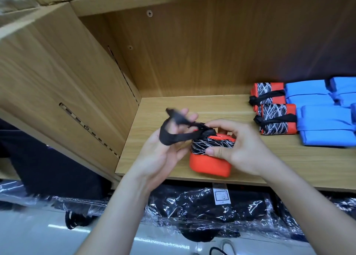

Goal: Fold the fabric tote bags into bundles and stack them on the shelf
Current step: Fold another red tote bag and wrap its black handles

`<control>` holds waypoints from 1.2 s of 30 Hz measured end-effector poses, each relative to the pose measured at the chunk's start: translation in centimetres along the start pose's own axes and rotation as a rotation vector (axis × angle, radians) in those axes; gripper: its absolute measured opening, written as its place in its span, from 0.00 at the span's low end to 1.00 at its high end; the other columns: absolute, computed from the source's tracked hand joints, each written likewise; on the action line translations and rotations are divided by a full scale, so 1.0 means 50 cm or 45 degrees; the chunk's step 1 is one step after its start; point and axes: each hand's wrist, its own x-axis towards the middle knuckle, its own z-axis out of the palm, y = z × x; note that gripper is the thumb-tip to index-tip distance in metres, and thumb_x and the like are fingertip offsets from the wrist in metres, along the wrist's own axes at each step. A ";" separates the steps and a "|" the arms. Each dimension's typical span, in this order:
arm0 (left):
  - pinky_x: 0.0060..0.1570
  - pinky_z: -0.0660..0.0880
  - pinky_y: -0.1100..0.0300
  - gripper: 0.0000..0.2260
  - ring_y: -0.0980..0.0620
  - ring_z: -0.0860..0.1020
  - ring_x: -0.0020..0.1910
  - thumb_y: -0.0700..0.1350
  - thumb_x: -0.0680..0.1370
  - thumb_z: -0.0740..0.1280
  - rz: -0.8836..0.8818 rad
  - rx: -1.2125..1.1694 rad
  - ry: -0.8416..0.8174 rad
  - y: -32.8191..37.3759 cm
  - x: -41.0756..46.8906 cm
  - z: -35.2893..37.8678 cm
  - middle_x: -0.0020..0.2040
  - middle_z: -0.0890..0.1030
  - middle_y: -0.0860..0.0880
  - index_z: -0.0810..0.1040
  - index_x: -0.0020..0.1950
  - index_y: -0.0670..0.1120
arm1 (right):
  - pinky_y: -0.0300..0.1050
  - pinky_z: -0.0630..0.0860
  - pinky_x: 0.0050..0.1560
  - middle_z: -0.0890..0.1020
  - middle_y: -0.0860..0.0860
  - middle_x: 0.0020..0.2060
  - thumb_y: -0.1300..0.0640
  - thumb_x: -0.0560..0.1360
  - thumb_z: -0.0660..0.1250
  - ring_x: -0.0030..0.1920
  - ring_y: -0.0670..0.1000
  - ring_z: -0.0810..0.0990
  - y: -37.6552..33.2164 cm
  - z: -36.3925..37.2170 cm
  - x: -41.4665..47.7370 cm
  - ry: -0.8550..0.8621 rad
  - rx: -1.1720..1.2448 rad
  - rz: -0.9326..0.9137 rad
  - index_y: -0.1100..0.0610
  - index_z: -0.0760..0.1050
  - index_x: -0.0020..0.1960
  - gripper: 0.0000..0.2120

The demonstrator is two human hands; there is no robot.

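Wooden shelf [212, 104] boards fill the view, and the orange bundle [209, 162] sits on the front edge of the lower one. Below that bundle lie black goods in clear plastic wrap [202, 210]. Well to the right of it are the blue bundles [325, 123], and between them and it are two tied orange patterned bundles [277, 119]. The right grip [237, 148] clasps the orange bundle by its patterned band, thumb in front. Just left of the bundle, the left grip [163, 152] is loose, fingers spread, with the bundle's black strap [173, 137] looped round them, slightly blurred.
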 end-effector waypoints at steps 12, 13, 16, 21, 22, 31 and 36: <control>0.74 0.57 0.44 0.27 0.45 0.62 0.75 0.42 0.74 0.69 1.448 2.599 -0.433 0.106 -0.024 0.034 0.72 0.68 0.45 0.65 0.72 0.46 | 0.43 0.76 0.52 0.83 0.51 0.48 0.65 0.67 0.77 0.47 0.49 0.81 -0.022 -0.048 0.012 -0.495 0.035 0.026 0.53 0.79 0.51 0.16; 0.74 0.57 0.44 0.19 0.45 0.66 0.73 0.41 0.77 0.64 1.514 2.675 -0.501 0.103 -0.014 0.029 0.68 0.73 0.45 0.69 0.69 0.46 | 0.41 0.76 0.52 0.83 0.51 0.48 0.65 0.66 0.77 0.47 0.47 0.81 -0.026 -0.055 0.013 -0.547 0.061 0.045 0.52 0.79 0.51 0.16; 0.72 0.62 0.45 0.05 0.47 0.74 0.64 0.42 0.77 0.66 1.415 2.727 -0.716 0.109 0.015 -0.008 0.54 0.81 0.48 0.80 0.50 0.46 | 0.43 0.75 0.52 0.82 0.53 0.46 0.59 0.64 0.77 0.46 0.46 0.80 -0.019 -0.079 0.014 -0.668 0.081 0.106 0.47 0.80 0.51 0.17; 0.61 0.74 0.51 0.06 0.54 0.76 0.64 0.44 0.73 0.71 0.415 1.565 -0.875 0.151 -0.008 -0.009 0.48 0.85 0.52 0.83 0.39 0.43 | 0.38 0.74 0.47 0.81 0.50 0.41 0.54 0.59 0.78 0.44 0.45 0.79 0.021 -0.115 0.009 -0.784 0.349 0.213 0.46 0.82 0.49 0.19; 0.62 0.72 0.51 0.06 0.50 0.77 0.62 0.44 0.73 0.71 0.304 1.234 -0.923 0.165 -0.014 0.001 0.47 0.85 0.50 0.82 0.37 0.43 | 0.37 0.75 0.45 0.82 0.49 0.40 0.53 0.59 0.79 0.42 0.45 0.80 0.025 -0.115 0.009 -0.837 0.508 0.228 0.49 0.82 0.50 0.19; 0.50 0.78 0.44 0.18 0.40 0.81 0.40 0.28 0.75 0.54 -0.004 -0.585 -0.946 0.115 0.013 0.011 0.53 0.81 0.33 0.72 0.63 0.30 | 0.47 0.79 0.51 0.81 0.64 0.51 0.71 0.73 0.66 0.49 0.58 0.83 0.025 -0.052 0.023 -1.112 1.725 0.231 0.73 0.67 0.61 0.18; 0.27 0.77 0.69 0.16 0.52 0.84 0.39 0.41 0.74 0.70 0.175 -0.092 -0.571 0.077 0.009 0.027 0.65 0.78 0.52 0.81 0.61 0.51 | 0.46 0.79 0.51 0.80 0.62 0.52 0.69 0.74 0.66 0.49 0.56 0.82 0.031 -0.038 0.013 -1.003 1.707 0.210 0.71 0.61 0.63 0.22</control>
